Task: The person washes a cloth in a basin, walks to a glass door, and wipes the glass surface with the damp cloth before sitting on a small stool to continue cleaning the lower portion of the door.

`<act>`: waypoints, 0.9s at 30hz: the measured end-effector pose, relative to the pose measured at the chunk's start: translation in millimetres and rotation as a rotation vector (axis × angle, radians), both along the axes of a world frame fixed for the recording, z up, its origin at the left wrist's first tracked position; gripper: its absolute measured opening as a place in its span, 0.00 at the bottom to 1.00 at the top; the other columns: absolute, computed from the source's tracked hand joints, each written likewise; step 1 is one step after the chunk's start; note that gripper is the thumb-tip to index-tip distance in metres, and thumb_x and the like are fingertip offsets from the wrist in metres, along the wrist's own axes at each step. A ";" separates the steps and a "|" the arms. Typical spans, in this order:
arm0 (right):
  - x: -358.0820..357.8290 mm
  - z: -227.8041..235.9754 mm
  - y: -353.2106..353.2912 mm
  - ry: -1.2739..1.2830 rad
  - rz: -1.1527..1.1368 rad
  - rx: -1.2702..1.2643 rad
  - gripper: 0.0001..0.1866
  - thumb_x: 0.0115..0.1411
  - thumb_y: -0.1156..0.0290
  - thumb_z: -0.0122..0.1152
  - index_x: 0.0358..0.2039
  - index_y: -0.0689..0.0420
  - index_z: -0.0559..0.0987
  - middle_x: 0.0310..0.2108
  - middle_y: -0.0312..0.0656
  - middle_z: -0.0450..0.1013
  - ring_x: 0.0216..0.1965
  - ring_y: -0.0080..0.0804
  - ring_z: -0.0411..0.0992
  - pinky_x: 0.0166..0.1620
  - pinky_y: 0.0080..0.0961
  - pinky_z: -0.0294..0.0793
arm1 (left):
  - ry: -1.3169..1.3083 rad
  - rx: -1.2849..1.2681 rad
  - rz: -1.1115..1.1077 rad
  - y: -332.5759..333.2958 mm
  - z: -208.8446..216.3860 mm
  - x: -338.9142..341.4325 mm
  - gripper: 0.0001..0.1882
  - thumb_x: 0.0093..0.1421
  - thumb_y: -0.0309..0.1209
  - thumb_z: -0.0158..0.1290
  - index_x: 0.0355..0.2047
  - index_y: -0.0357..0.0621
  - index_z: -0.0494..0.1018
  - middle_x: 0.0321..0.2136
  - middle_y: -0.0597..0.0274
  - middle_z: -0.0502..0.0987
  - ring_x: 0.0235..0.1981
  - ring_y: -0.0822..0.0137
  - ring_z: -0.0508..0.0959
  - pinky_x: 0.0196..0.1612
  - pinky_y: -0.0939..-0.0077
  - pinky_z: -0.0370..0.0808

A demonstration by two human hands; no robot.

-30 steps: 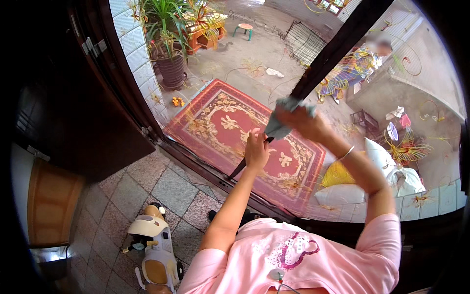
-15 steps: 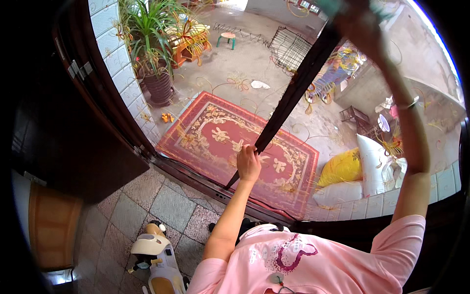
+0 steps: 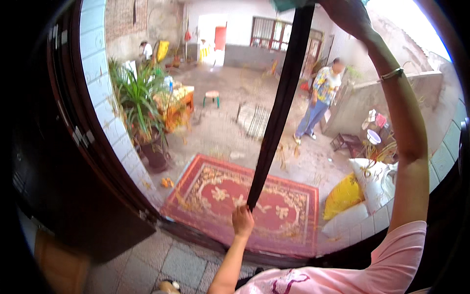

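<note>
A sheer mesh door curtain with a wide dark strip (image 3: 279,112) hangs in front of me in the doorway. My left hand (image 3: 243,221) is closed on the strip near its lower visible end. High up, my raised right hand (image 3: 348,17) is at the top edge of the view beside the strip's upper part. A teal, cloth-like piece (image 3: 290,5) shows next to that hand, on both sides of it. The fingers of the right hand are partly cut off, so its grip is hard to see.
Beyond the mesh lie a red patterned rug (image 3: 215,183), a potted plant (image 3: 139,98), a small stool (image 3: 211,95) and yellow and white sacks (image 3: 345,196). A person (image 3: 318,95) stands in the yard; another person (image 3: 146,50) is farther back. A dark door (image 3: 63,196) stands at left.
My view has tilted up, showing more of the yard and the people. My left hand still grips the strip. My right arm stays raised, its hand now nearer the top edge.
</note>
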State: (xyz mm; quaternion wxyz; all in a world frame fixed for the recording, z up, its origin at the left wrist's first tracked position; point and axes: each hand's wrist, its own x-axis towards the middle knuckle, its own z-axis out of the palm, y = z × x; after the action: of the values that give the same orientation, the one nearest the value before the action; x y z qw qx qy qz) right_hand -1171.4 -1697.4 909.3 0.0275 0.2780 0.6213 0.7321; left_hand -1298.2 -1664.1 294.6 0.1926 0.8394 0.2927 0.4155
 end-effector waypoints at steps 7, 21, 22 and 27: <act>19.6 -100.4 16.1 0.328 -0.052 -0.280 0.15 0.55 0.75 0.45 0.43 0.69 0.68 0.50 0.45 0.65 0.46 0.46 0.64 0.53 0.38 0.63 | 0.113 -0.052 -0.026 1.0 -13.9 -40.0 0.08 0.55 0.28 0.47 0.35 0.38 0.64 0.33 0.50 0.66 0.33 0.50 0.69 0.37 0.58 0.66; 43.9 95.5 62.8 0.138 -0.120 0.088 0.21 0.48 0.78 0.55 0.45 0.58 0.70 0.45 0.44 0.68 0.48 0.42 0.66 0.52 0.33 0.64 | 0.047 0.283 -0.023 20.6 -11.5 -25.1 0.11 0.61 0.36 0.45 0.30 0.40 0.67 0.23 0.62 0.66 0.26 0.66 0.68 0.31 0.70 0.68; 50.0 132.9 71.4 0.170 -0.143 0.159 0.27 0.50 0.81 0.54 0.53 0.57 0.65 0.52 0.43 0.63 0.55 0.40 0.59 0.58 0.32 0.58 | 0.065 0.265 -0.031 23.1 -7.9 -24.9 0.11 0.60 0.36 0.45 0.30 0.40 0.66 0.23 0.61 0.66 0.26 0.65 0.68 0.31 0.69 0.68; 50.7 303.8 23.1 -0.270 -0.356 0.928 0.12 0.52 0.69 0.48 0.35 0.60 0.74 0.28 0.47 0.70 0.33 0.42 0.69 0.39 0.41 0.67 | 0.043 0.220 -0.188 23.1 0.8 -1.4 0.09 0.59 0.33 0.46 0.32 0.39 0.66 0.26 0.58 0.67 0.29 0.60 0.69 0.33 0.66 0.68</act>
State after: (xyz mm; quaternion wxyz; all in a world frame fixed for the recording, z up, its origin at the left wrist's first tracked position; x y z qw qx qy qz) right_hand -1120.7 -1674.4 1213.2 0.1055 0.2652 0.1649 0.9441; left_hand -1299.6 -1640.9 295.4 0.1310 0.8879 0.1697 0.4070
